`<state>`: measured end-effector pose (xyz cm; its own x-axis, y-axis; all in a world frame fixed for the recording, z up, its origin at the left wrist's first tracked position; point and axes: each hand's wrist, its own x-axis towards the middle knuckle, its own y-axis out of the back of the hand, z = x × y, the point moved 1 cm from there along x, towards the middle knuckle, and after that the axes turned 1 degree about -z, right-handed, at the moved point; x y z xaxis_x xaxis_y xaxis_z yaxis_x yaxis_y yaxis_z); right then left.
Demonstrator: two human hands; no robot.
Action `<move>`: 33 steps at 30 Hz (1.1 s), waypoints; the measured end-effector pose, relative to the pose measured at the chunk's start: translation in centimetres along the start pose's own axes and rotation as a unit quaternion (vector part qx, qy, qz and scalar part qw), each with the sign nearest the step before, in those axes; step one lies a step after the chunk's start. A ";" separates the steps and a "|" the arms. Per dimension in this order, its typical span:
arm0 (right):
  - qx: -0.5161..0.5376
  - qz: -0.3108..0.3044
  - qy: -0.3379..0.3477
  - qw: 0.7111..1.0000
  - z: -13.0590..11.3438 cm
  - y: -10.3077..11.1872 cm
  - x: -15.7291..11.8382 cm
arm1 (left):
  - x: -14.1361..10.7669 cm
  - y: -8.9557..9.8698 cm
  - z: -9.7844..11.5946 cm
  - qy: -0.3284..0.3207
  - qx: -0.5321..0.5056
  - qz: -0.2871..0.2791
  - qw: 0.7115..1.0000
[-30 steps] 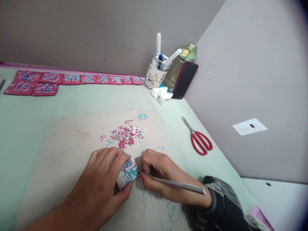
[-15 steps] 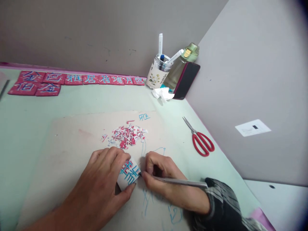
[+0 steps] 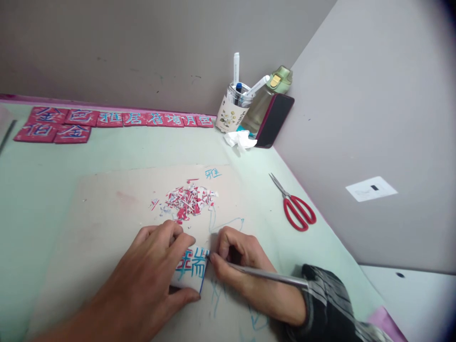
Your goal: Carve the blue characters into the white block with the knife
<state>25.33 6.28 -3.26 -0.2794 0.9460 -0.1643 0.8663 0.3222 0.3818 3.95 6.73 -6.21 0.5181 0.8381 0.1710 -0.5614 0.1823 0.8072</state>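
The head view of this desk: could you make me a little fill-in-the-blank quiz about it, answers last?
The left hand holds a white piece marked with red and ____ strokes.
The ____ hand grips a thin metal tool.
The scissors have ____ handles.
In the picture, the red tiles lie to the ____ of the jar.

Missing words: blue; right; red; left.

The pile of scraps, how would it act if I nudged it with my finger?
The pile of scraps would probably spread rather than slide as one, since it is many loose bits. The bits look thin and small, so likely light. Some could easily stray, as a few slivers already lie apart from it.
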 end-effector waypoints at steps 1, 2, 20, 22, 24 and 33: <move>0.000 0.007 0.002 1.000 0.0 0.0 0.0 | 0.0 -0.1 0.2 -0.004 -0.002 -0.001 1.000; -0.001 0.011 0.004 1.000 0.0 -0.1 0.0 | -0.1 -0.2 0.3 -0.009 -0.004 -0.003 1.000; -0.044 0.004 0.113 0.993 0.5 0.1 -0.3 | 1.0 0.9 0.5 -0.055 -0.073 -0.056 0.994; -0.053 0.004 0.119 0.991 0.4 0.2 -0.2 | 1.4 1.0 0.8 -0.076 -0.074 -0.053 0.993; -0.050 0.005 0.121 0.991 0.3 0.2 -0.2 | 1.6 0.8 0.9 -0.088 -0.067 -0.045 0.993; -0.044 0.006 0.124 0.991 0.8 0.0 -0.2 | 2.3 0.7 1.5 -0.105 -0.025 -0.014 0.994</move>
<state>25.71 6.02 -3.99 -0.3715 0.9261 0.0653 0.8342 0.3020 0.4615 5.73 8.03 -4.45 0.6539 0.7080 0.2666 -0.5737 0.2343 0.7849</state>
